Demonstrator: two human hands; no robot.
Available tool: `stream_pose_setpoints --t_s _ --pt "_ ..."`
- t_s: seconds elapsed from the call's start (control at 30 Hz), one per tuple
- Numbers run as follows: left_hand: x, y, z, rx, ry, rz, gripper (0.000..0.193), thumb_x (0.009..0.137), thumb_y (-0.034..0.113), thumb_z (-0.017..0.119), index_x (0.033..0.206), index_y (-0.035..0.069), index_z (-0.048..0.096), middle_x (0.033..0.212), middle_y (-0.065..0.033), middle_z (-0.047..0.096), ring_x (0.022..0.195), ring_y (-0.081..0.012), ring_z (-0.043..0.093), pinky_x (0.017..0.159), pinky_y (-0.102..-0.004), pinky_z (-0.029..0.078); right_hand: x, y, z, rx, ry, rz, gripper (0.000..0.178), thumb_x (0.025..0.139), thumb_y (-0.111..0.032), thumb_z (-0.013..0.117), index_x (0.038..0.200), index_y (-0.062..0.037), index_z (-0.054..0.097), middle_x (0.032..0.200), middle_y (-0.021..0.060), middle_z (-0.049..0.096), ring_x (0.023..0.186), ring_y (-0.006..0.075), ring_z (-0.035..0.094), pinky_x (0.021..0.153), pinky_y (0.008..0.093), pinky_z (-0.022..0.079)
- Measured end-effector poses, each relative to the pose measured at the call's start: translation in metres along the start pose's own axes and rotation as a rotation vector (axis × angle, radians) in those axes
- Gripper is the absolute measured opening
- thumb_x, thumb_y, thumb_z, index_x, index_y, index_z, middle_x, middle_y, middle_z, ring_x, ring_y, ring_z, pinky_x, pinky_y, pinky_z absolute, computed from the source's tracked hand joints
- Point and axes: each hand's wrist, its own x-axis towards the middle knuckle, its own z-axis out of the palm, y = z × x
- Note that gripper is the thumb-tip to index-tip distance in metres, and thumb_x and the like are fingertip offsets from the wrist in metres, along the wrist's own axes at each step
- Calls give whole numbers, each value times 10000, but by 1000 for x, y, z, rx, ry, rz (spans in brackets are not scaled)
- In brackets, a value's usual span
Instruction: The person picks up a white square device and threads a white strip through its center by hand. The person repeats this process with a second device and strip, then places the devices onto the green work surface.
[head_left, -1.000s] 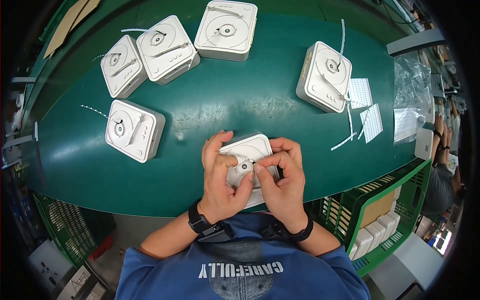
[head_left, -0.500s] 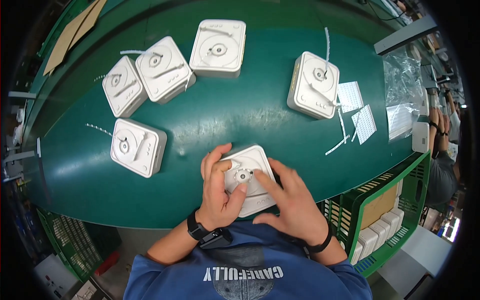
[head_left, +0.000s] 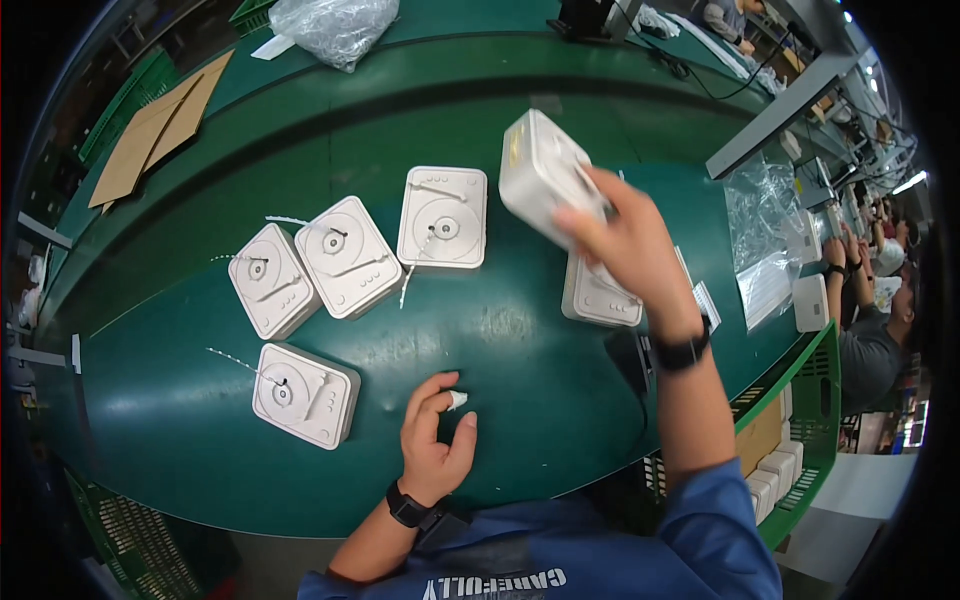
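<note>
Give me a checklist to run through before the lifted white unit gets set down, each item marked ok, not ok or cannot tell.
1. Right hand has a firm grip on the lifted white unit: ok, fingers wrap its lower edge.
2. Lifted unit is clear of the green belt: ok, it is held in the air, tilted.
3. Left hand is free: not ok, it pinches a small white piece.
4. Belt beneath the lifted unit is bare: not ok, another white unit lies under the right hand.
5. Bare belt nearby: ok, open patch right of the near-left unit.
6. Lifted unit fully assembled: cannot tell.
</note>
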Motion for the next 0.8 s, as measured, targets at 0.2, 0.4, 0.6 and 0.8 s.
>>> stream_pose_setpoints --t_s 0.2,0.4,0.6,0.8 --pt "8 1 7 15 77 49 247 900 -14 754 1130 -9 664 1363 -226 692 1208 -421 698 1035 -461 560 136 23 10 -480 2 183 688 986 -326 811 1492 93 606 959 142 780 710 151 731 635 310 582" --pt "8 1 7 53 42 75 234 899 -14 749 1114 -14 656 1365 -226 691 1211 -410 691 1026 -451 557 128 63 -10 -235 147 -89 552 1026 -295 742 1446 53 658 1103 249 789 975 246 781 846 383 606" --pt "8 2 7 92 54 76 279 900 -22 743 1151 -20 621 1357 -238 695 1208 -377 706 1049 -435 545 35 50 -76 -587 211 40 485 1079 -341 666 1338 67 703 1185 257 781 1117 368 754 966 430 576" --pt "3 -3 10 80 41 90 337 898 -8 759 1199 -21 608 1364 -237 688 1238 -376 684 1078 -440 523 -18 65 -53 -539 46 109 519 1072 -410 656 1302 49 734 1207 281 772 1129 440 740 984 468 576"
